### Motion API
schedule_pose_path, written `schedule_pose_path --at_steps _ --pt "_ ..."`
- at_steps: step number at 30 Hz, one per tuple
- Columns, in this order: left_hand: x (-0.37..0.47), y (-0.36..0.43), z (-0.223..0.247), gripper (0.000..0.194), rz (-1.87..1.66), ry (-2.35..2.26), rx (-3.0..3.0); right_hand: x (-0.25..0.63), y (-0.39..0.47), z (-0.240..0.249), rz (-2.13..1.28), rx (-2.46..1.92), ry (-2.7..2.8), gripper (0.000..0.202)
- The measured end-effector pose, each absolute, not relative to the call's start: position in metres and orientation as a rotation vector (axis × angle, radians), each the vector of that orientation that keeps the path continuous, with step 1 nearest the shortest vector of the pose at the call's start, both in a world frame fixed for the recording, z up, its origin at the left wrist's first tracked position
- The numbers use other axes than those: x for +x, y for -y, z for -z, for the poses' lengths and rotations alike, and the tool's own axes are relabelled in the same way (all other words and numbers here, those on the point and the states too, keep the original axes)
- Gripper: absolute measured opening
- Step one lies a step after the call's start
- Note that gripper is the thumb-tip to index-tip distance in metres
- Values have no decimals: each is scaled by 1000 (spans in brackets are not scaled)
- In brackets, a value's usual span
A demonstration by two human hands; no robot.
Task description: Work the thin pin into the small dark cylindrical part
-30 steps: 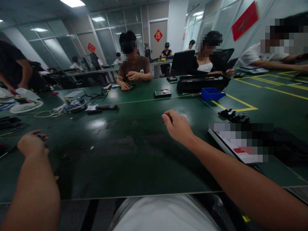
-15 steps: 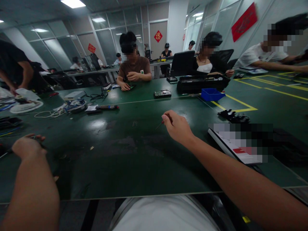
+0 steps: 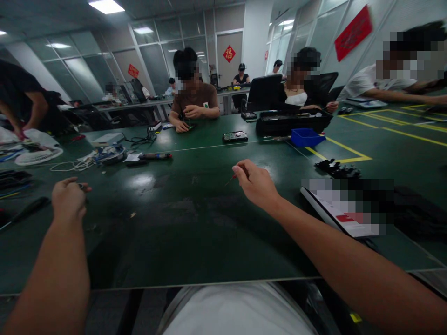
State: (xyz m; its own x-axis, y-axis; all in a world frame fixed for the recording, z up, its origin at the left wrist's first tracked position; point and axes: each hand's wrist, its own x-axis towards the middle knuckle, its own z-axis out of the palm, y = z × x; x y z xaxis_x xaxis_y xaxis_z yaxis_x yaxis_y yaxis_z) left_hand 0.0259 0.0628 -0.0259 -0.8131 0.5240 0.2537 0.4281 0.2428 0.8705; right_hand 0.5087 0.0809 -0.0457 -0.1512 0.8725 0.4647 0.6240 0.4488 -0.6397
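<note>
My right hand [image 3: 256, 182] is closed in a pinch above the middle of the green table [image 3: 181, 251]. From its fingertips a thin pointed rod with a red part [image 3: 230, 179] sticks out to the left; its exact kind is too small to tell. On the left, my left hand [image 3: 69, 200] is raised over the table with its fingers curled. A small dark thing [image 3: 81, 186] shows between those fingers, mostly hidden. Just left of that hand lies a screwdriver with a black handle [image 3: 33, 208], its shaft pointing to the lower left.
A hard drive [image 3: 235, 136] lies ahead, near a blue bin [image 3: 307, 137] and a long black case [image 3: 293, 123]. Black clips [image 3: 337, 168] and a white-topped box [image 3: 337, 209] are at right. Cables [image 3: 110, 156] and a marker-like tool [image 3: 155, 156] lie at left. Several people sit around.
My left hand has moved right and up, away from the left edge, uncovering the black screwdriver handle. My right hand stays almost in place with the thin rod.
</note>
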Motion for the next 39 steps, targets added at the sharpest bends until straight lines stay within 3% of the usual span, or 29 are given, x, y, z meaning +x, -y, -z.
schedule_pose_path --at_steps 3,10,19,22,26,32,39 --pt "63 -78 17 26 -1707 -2158 898 509 -81 47 -359 -1262 1874 29" --pt "179 -94 7 36 -1506 -1643 1211 509 -86 54 -426 -1193 1844 21" --pt "311 -84 41 36 -1095 -1257 1489 507 -83 50 -401 -1244 1855 24" --pt "325 -85 59 35 -1084 -1206 1623 507 -82 49 -353 -1280 1836 28" --pt "317 -92 82 57 -996 -1264 1885 507 -80 48 -354 -1240 1793 29" --pt "305 -93 89 33 -977 -1358 2025 506 -80 53 -567 -942 1600 25" --pt "306 -87 85 38 -1021 -1332 2094 505 -82 58 -561 -911 1612 23"
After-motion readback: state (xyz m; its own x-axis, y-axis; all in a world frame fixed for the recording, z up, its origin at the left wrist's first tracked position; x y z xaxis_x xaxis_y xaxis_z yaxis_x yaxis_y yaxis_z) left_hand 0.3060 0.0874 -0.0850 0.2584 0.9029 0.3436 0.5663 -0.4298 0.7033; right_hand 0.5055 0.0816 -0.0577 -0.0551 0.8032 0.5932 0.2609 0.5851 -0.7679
